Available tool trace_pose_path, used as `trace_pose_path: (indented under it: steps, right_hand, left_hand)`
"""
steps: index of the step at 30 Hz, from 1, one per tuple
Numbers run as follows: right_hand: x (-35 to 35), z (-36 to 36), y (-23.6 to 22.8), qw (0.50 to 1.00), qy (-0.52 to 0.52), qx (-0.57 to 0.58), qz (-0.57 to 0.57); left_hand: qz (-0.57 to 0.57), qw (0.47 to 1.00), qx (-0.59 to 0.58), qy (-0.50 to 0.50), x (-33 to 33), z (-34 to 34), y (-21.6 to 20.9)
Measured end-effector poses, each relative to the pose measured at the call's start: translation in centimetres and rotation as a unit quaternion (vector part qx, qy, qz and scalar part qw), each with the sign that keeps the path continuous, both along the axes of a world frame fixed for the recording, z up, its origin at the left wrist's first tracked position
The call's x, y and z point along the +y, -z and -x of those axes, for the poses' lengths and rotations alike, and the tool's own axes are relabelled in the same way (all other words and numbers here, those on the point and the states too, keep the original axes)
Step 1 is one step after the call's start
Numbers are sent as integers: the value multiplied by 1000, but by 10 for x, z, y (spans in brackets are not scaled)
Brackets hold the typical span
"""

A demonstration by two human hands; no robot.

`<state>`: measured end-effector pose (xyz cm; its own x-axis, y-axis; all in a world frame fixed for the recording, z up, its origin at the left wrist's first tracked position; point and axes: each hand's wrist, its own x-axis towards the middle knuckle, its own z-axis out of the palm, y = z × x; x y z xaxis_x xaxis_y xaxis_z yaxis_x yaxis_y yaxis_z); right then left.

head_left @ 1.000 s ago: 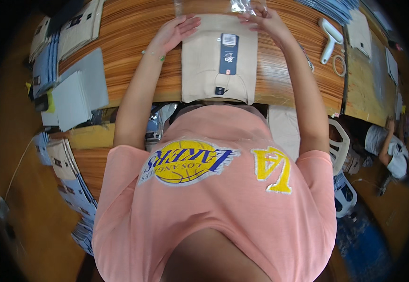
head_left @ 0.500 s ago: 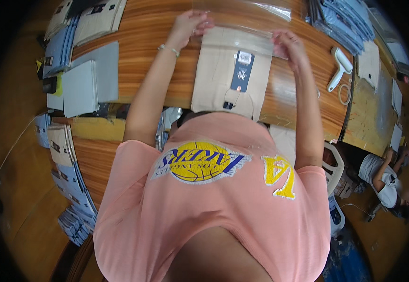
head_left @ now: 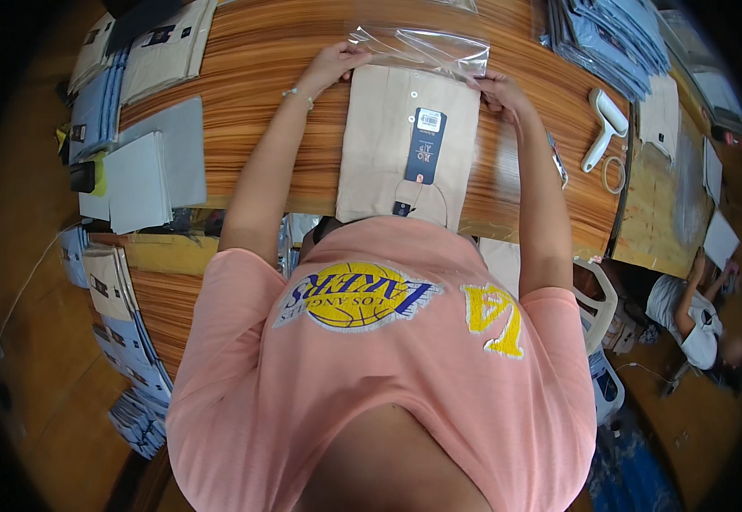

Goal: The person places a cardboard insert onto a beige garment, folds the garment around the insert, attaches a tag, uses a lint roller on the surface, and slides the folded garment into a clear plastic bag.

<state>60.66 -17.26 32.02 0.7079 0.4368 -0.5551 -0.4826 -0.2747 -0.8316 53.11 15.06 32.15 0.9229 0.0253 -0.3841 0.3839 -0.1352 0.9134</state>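
A folded beige garment [head_left: 375, 141] lies on the wooden table in front of me, its near edge close to my body. A navy hang tag [head_left: 427, 152] with a white sticker rests on it, with a thin string looping below. Beyond the garment's far edge sticks out the shiny end of a clear plastic bag [head_left: 439, 49]. My left hand [head_left: 331, 70] pinches at the far left corner, fingers closed on the film. At the far right corner my right hand [head_left: 500, 92] grips likewise with bent fingers. How far the film covers the garment is hard to tell.
Right of the garment lie a white lint roller [head_left: 605, 128] and a tape ring [head_left: 613, 174]. Blue folded garments [head_left: 610, 47] are piled at the far right. White sheets [head_left: 138, 183] and more stacked garments [head_left: 166, 43] stand left. Another person [head_left: 686, 320] sits at the right.
The garment now sits slightly lower and further left in the picture. Both hands have come down closer to its far corners, and the bag's end now stands out beyond the far edge.
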Motion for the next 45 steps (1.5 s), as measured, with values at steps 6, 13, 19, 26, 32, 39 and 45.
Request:
trace_pose_path:
  steps: [6, 13, 19, 26, 32, 39, 45]
  right_hand:
    - [2, -10, -10, 994, -82, 13, 77]
    - [-7, -9, -11, 986, -136, 12, 97]
    - [-17, 14, -17, 970, -203, 133, 5]
    - [-29, 89, -9, 974, -161, 161, 1]
    - [-49, 174, 13, 986, -108, 123, -17]
    - [-53, 211, -18, 981, -75, 164, 73]
    - [-42, 229, -25, 984, -42, 152, 79]
  left_hand:
    - [-86, 991, 21, 104, 10, 6, -10]
    - [-68, 982, 68, 163, 16, 5, -14]
    - [-56, 963, 141, 223, 18, 26, -16]
    - [32, 957, 161, 239, 13, 92, -15]
    - [41, 955, 193, 220, -4, 158, -9]
    - [69, 941, 287, 165, -7, 204, -29]
    - [-16, 971, 194, 141, -11, 216, -4]
